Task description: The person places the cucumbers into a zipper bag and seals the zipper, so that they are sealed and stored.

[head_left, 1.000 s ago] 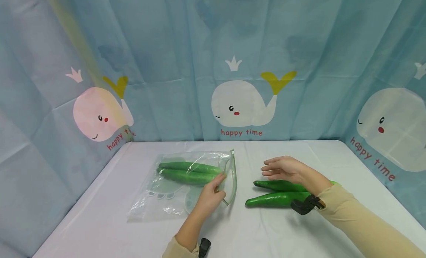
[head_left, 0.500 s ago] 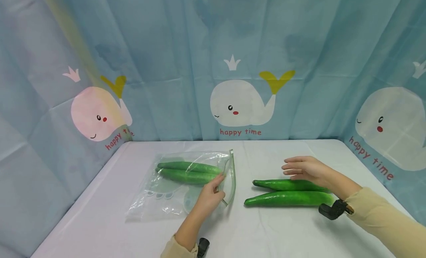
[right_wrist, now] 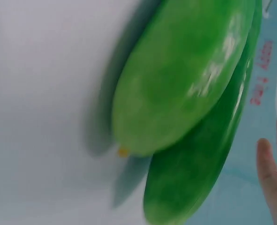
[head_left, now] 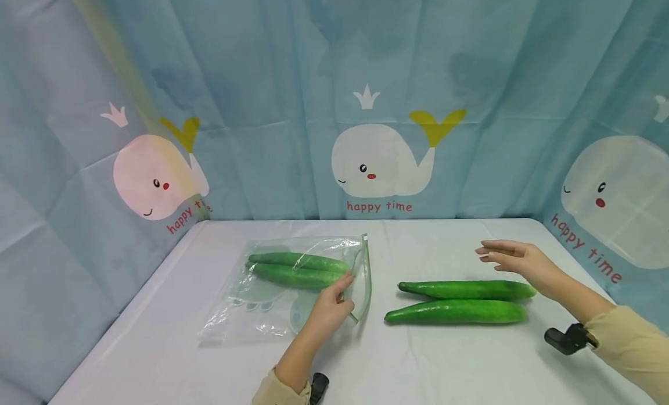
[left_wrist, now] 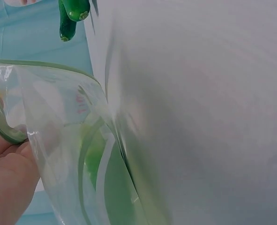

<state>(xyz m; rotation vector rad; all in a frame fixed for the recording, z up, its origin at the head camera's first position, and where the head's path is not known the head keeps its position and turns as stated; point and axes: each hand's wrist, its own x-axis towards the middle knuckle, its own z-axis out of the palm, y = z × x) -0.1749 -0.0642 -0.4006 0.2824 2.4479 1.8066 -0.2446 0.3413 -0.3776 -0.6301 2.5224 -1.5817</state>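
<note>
My left hand (head_left: 329, 307) pinches the open end of a clear zip bag (head_left: 230, 326) with a green-edged mouth, which faces right. Inside the bag, two green cucumbers (head_left: 292, 275) lie side by side. The left wrist view shows the bag's mouth (left_wrist: 44, 63) gaping, with the fingers (left_wrist: 11, 161) at its rim. Two more cucumbers, a front one (head_left: 460, 312) and a rear one (head_left: 465, 289), rest on the table to the right of the bag. Over their right end hovers my right hand (head_left: 514, 258), fingers extended and holding nothing. Close up, the right wrist view has both cucumbers (right_wrist: 175, 89).
A white cloth covers the table (head_left: 397, 364). Blue curtains (head_left: 261, 161) printed with whales hang behind it and along both sides. A black wrist camera (head_left: 569, 339) sits on the right wrist, close over the table.
My right hand has moved right along the loose cucumbers, from above their left part to their right end, uncovering them. The left hand and the bag stay put.
</note>
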